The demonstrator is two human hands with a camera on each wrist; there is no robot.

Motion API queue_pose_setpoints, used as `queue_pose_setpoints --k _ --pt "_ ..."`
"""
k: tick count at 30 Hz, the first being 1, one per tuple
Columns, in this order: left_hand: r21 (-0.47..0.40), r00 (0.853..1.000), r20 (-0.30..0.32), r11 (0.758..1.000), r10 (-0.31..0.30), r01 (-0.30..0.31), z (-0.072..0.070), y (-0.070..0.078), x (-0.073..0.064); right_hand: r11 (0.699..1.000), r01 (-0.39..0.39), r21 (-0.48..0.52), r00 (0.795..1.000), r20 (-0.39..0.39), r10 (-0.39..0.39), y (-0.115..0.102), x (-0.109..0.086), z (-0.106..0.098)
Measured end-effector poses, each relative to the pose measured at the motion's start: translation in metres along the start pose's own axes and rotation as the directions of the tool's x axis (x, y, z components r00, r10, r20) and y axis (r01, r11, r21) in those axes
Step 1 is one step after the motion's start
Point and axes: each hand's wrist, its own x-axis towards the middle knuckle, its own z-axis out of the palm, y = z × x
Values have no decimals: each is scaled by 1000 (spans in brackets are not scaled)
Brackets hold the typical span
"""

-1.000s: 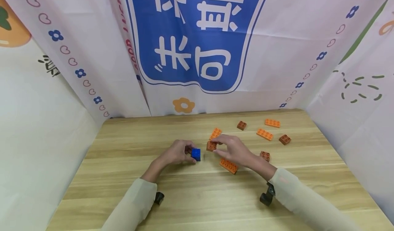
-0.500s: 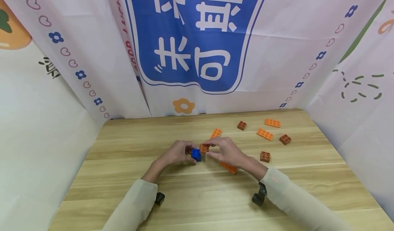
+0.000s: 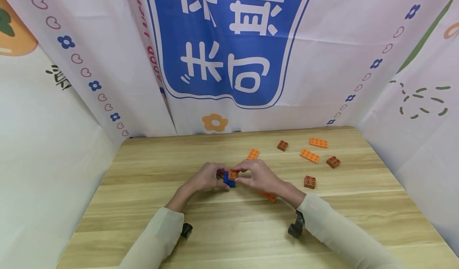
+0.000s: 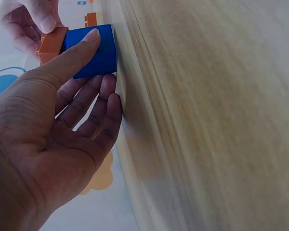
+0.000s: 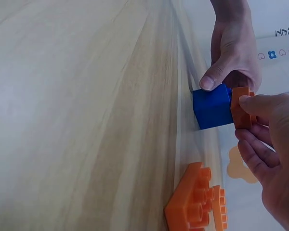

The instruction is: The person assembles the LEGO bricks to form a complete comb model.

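Note:
My left hand grips a blue toy building brick low at the table, thumb on one side and fingers behind it. Between the thumb and fingers of my right hand is a reddish-brown 2x2 building brick, studs up. It sits at the top of the blue brick, slightly offset in the head view. In the right wrist view the brown brick's underside is right against the blue brick's studded face, with a few blue studs showing at the edge. Partly hidden under my right hand lies an orange 2x4 brick.
Another orange brick lies just behind my right hand. Further right are two orange bricks and three brown 2x2 bricks, spread over the wooden table. Printed white cloth hangs around the back and sides.
My right hand has moved left with the brown brick, from beside the blue brick to over its top. My left hand and the blue brick have stayed nearly still.

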Motion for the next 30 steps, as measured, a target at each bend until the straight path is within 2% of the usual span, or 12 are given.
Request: queue_pose_setpoints --k 8,13,22,30 --pt "-7 1000 15 1000 -14 14 4 -1 3 1000 -2 16 999 51 1 -4 4 -2" --pt "-8 1000 13 1000 6 -5 5 -1 4 1000 -27 5 995 94 27 -5 9 -3" --pt "1 1000 -3 1000 5 -5 2 -1 4 998 17 -57 993 114 -10 -11 17 -7" --pt "5 1000 -1 1000 -8 8 1 -1 3 990 4 -138 984 175 20 -19 26 -10"
